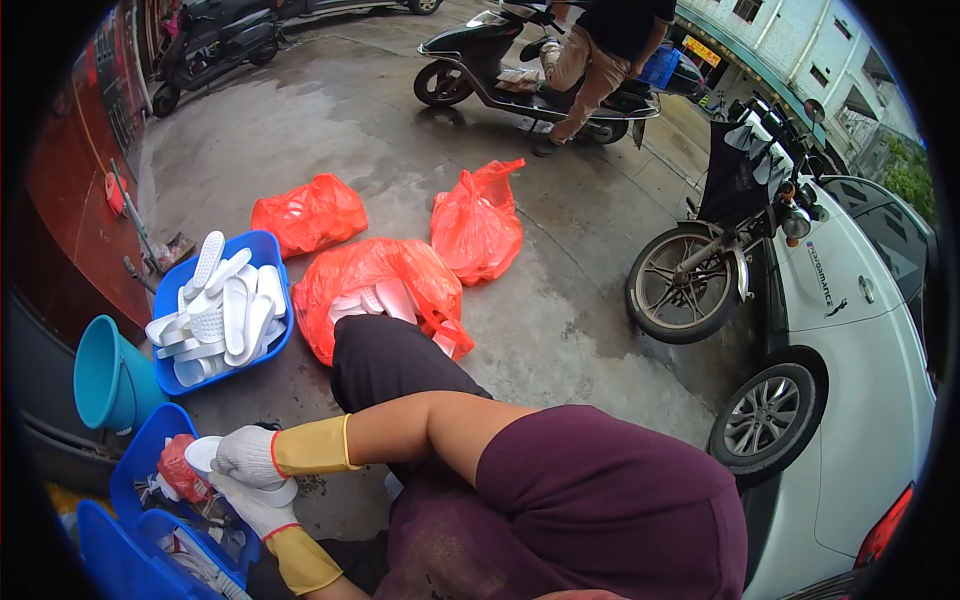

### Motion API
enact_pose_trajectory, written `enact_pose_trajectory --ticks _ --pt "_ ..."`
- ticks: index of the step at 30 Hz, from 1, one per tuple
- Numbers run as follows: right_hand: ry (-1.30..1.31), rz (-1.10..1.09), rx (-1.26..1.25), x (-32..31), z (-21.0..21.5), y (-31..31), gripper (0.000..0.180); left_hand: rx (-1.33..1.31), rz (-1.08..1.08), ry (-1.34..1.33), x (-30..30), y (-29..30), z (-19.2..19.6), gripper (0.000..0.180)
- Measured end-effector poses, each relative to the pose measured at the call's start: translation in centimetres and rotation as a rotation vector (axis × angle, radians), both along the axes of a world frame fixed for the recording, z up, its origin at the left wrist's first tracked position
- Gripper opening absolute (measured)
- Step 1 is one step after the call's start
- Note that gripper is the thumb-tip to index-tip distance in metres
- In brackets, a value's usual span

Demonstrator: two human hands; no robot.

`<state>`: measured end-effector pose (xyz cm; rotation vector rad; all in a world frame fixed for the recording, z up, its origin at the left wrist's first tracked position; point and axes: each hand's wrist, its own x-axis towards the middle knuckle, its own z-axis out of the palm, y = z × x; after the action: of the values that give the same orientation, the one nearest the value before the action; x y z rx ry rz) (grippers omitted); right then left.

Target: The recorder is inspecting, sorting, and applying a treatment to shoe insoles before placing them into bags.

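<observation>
Both my hands wear whitish knit work gloves with yellow cuffs. My right hand (pixel 246 456) is closed over a white shoe sole (pixel 203 453), whose rounded ends show on either side of the fingers. Below it, my left hand (pixel 256 506) supports the same sole from underneath, its fingers partly hidden. Under both hands is a blue bin (pixel 143 437) holding a crumpled red plastic bag (pixel 181 470) and mixed small scraps. Farther off, a blue basket (pixel 287 325) is heaped with white soles (pixel 238 305).
A teal bucket (pixel 97 372) stands left of the basket. Past my knee lies an opened red bag (pixel 400 262) with pale soles, near two more red bags (pixel 312 215). More blue bins (pixel 105 550) sit lower left. A motorcycle (pixel 690 280), white car (pixel 850 300) and scooter (pixel 540 80) with a person surround the area.
</observation>
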<state>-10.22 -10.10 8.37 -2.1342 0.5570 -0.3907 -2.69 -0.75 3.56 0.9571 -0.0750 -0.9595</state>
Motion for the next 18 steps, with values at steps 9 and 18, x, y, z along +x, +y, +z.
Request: enact_pose_trajectory --ticks 9,18 --pt "-0.077 -0.149 0.107 1.0 -1.5 0.3 0.026 -0.037 -0.012 0.073 -0.1 -0.2 0.0 0.066" --pt "-0.117 0.349 -0.258 -2.2 0.7 0.7 0.024 -0.064 0.046 0.036 2.5 1.2 0.5 0.079"
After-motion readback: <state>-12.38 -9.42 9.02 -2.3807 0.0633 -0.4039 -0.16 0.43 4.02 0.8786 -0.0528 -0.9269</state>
